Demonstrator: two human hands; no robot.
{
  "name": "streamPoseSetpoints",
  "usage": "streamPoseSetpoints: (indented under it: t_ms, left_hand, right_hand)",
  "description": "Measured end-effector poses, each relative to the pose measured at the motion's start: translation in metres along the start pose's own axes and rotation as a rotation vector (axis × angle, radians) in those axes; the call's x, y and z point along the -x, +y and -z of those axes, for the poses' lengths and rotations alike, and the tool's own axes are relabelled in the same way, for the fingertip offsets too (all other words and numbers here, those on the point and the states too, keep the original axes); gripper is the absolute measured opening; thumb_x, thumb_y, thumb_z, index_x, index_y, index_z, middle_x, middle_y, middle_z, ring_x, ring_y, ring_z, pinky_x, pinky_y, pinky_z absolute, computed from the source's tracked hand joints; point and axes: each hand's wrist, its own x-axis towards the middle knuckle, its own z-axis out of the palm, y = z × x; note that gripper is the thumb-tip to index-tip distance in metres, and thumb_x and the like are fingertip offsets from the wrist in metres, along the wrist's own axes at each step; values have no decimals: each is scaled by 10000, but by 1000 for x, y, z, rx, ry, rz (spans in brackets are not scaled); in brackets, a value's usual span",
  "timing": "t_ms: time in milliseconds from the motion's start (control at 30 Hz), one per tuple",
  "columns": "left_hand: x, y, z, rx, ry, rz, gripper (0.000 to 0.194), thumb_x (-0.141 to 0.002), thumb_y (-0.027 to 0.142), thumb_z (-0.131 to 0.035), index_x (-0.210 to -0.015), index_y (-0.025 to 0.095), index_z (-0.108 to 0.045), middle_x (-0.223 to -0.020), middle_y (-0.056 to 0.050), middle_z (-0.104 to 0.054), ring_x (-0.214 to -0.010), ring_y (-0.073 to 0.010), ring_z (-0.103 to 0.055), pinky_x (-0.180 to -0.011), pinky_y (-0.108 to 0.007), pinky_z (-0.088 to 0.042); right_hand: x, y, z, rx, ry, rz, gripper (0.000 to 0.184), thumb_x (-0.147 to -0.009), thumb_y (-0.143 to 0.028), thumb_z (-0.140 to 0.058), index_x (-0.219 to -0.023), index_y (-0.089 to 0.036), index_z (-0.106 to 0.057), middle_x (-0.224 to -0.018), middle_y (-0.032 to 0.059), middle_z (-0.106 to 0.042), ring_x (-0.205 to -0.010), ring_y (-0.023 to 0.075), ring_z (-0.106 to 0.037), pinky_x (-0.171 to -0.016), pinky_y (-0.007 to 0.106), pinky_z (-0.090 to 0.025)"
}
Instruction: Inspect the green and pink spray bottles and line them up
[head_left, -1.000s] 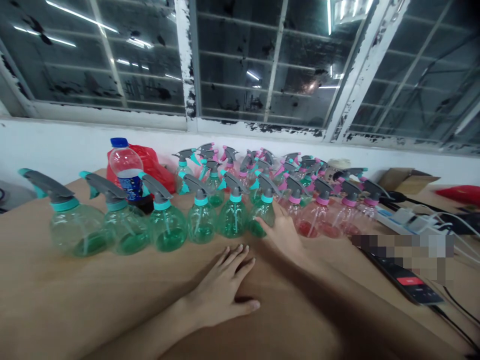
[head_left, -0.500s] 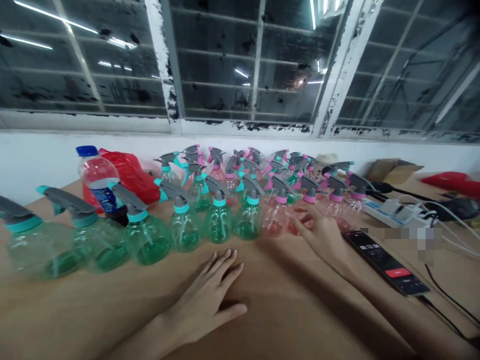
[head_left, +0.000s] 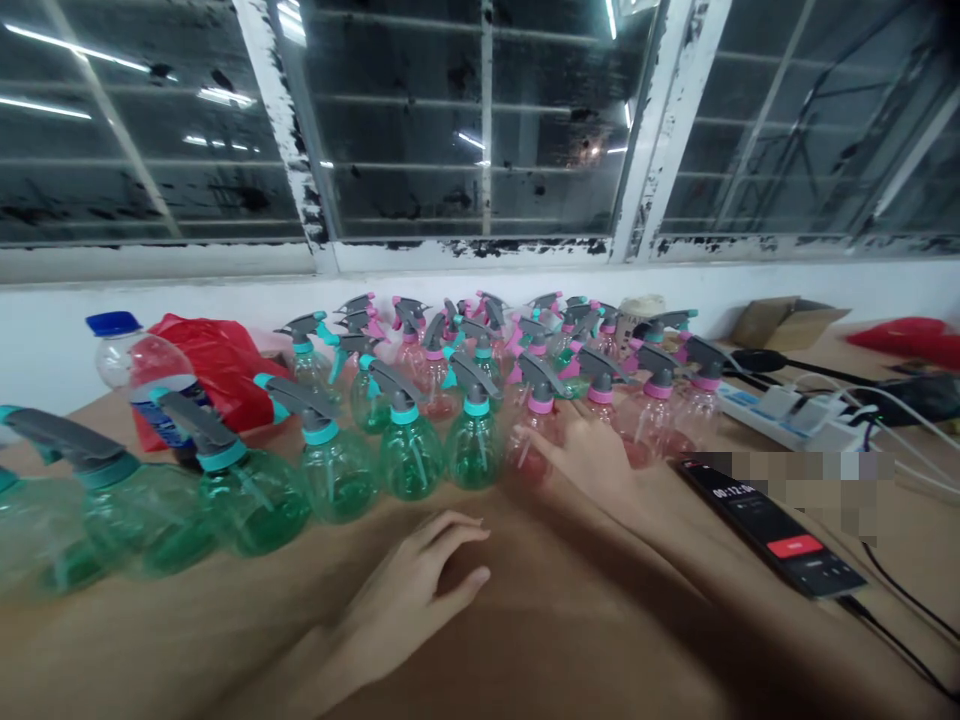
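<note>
A front row of round spray bottles with grey triggers crosses the table. Those with turquoise collars hold green liquid, such as the green spray bottle; those with pink collars look pinkish. My right hand is at a pink spray bottle, its thumb across the front and the other fingers partly hidden at the bottle's right side. It appears closed around that bottle, which stands upright. Just in front of the green bottles, my left hand holds nothing. Its fingers are slightly bent, with the thumb apart from them.
More spray bottles crowd behind the front row. At left stand a blue-capped drink bottle and a red plastic bag. On the right are a phone with a cable, a power strip and a cardboard box.
My right hand has shifted left from one pink spray bottle to the pink one beside the green ones. My left hand's fingers have bent from lying flat. The view has turned slightly.
</note>
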Motion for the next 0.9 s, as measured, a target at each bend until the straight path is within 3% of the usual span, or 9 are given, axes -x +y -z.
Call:
streamPoseSetpoints:
  t_ms: [167,267,433,567,733,833,900]
  left_hand:
    - [-26,16,-11,124,40,143,303,-862,394,-564,-1135,265,-541,-1184,-32,-604,-1075,-258,-582,-916,-411,-448]
    - [-34,24,-16,146,58,200,434,-770,445,-648,-1120,227,-512,-1181,-78,-585,-1070,-291,-577,-893,-430,-453]
    - [-28,35,-21,203,-2,81,833,-633,514,-771,-1312,236,-376,-1302,-112,-506,-1183,-331,-491,-937,-460,-413]
    - [-16,42,-23,227,-30,62,745,-647,446,-773,-1272,231,-428,-1231,-91,-566,-1120,-315,-542,-916,-443,-435]
    - [-11,48,-20,173,-28,8,694,-682,401,-762,-1274,214,-452,-1154,-76,-598,-1070,-304,-569,-890,-437,-460]
    - [-12,49,-19,146,-16,-43,718,-697,441,-745,-1304,207,-441,-1171,-96,-592,-1090,-324,-559,-918,-469,-443]
    - [-13,47,-19,129,-21,-45,760,-688,482,-750,-1315,192,-435,-1210,-112,-577,-1114,-334,-545,-930,-475,-437]
  right_hand:
    - [27,2,26,61,8,51,591,-835,-612,-472,-1129,-116,-599,-1031,173,-690,-765,337,-688,-586,430,-515]
    - [49,2,44,28,3,126,545,-821,-600,-514,-1034,-116,-645,-1004,165,-695,-938,353,-648,-719,442,-518]
    - [81,-6,65,-132,-46,229,461,-794,-571,-575,-957,-149,-663,-949,135,-685,-910,320,-624,-769,465,-496]
    - [85,-13,77,-240,-138,265,443,-745,-597,-616,-886,-179,-663,-875,99,-670,-855,303,-609,-771,503,-477]
    - [68,-21,74,-692,-344,155,455,-718,-470,-699,-1080,-224,-576,-972,51,-648,-841,219,-621,-738,384,-531]
    - [63,-28,62,-893,-311,112,330,-784,-404,-629,-1072,-255,-568,-926,25,-655,-784,187,-633,-711,340,-549]
    - [62,-31,54,-859,-253,131,206,-820,-390,-567,-981,-264,-591,-846,13,-649,-740,178,-631,-679,326,-555]
